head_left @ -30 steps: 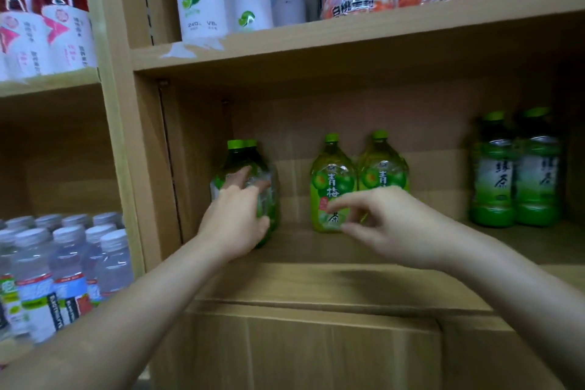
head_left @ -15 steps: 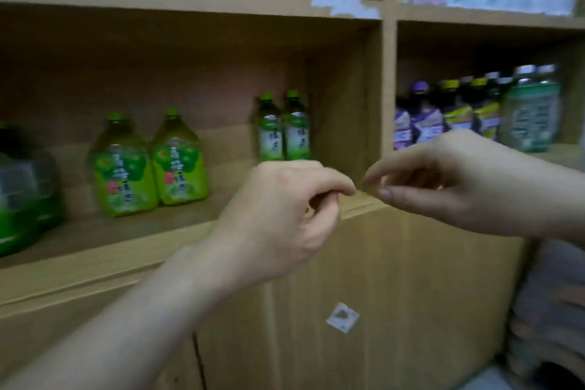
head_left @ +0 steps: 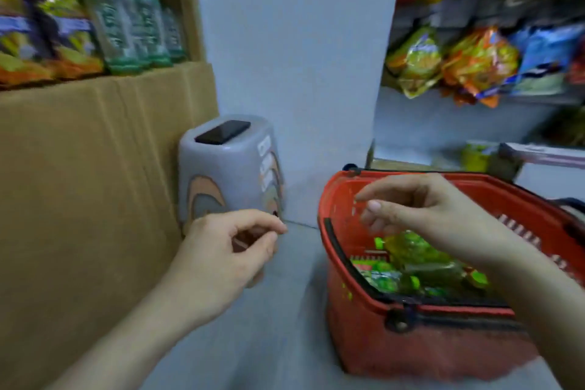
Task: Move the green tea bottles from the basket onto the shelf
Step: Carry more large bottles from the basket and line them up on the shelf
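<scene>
Left hand (head_left: 221, 250) and right hand (head_left: 421, 209) have swung to the red basket (head_left: 427, 348), fingers (head_left: 373, 206) loosely curled, empty; jumbled green tea bottles (head_left: 414, 250) could slip.

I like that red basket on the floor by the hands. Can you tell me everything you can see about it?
The red plastic shopping basket stands upright on the grey floor, at the right of the view. Its walls have slotted openings, and a black handle lies folded down along the rim, hinged at a round pivot. Inside lie green tea bottles with green caps, jumbled on their sides. The right hand hovers over the opening and seems not to touch it.
</scene>
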Demonstrator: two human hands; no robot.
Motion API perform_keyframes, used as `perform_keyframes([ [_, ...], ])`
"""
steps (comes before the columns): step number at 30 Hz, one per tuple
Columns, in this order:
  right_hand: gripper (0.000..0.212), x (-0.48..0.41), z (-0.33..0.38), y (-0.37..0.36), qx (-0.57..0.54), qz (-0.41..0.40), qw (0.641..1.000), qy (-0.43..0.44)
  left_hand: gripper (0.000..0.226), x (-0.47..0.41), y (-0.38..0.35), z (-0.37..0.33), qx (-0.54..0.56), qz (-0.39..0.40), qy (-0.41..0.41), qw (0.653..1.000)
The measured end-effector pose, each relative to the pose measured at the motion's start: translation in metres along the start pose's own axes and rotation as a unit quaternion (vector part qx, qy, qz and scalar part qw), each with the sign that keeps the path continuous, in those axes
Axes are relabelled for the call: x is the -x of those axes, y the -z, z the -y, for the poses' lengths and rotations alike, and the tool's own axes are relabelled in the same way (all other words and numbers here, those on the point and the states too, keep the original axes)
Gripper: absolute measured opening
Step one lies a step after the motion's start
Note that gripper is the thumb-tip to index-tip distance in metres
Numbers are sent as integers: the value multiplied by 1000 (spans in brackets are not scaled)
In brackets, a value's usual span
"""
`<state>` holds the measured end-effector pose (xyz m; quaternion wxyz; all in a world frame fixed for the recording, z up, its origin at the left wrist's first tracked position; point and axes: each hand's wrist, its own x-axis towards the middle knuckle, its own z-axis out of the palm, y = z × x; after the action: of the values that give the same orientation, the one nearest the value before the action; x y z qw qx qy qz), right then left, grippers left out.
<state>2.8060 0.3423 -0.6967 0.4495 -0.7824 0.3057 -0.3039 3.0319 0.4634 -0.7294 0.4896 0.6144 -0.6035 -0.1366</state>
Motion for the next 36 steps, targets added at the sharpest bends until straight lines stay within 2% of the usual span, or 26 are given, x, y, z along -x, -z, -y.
perform_keyframes([
  [6,10,17,-96,78,44,-60,990,-123,19,-41,-116,7,-30,108,14,994],
  [9,9,12,-130,98,67,-28,983,-170,20,-59,-156,7,-90,129,6,987],
  [12,12,-8,-163,118,131,-10,976,-174,19,-79,-188,8,-138,176,-1,975],
  [14,27,-27,-189,132,222,11,957,-187,21,-93,-207,11,-156,212,8,965],
  [19,102,-61,-259,142,383,118,872,-280,26,-122,-254,30,-201,294,56,933],
  [21,117,-65,-277,142,400,135,854,-303,33,-136,-275,40,-242,328,59,911],
  [23,123,-65,-284,145,391,117,855,-320,41,-154,-296,48,-258,349,83,897],
  [28,118,-57,-297,156,223,11,907,-358,51,-186,-345,79,-162,331,290,884],
  [31,111,-58,-301,167,147,-59,920,-357,51,-185,-363,99,-28,295,428,854],
  [33,113,-59,-299,170,136,-41,920,-364,48,-184,-369,104,60,234,475,846],
  [36,124,-58,-297,166,188,29,901,-389,49,-192,-367,105,96,131,481,861],
])
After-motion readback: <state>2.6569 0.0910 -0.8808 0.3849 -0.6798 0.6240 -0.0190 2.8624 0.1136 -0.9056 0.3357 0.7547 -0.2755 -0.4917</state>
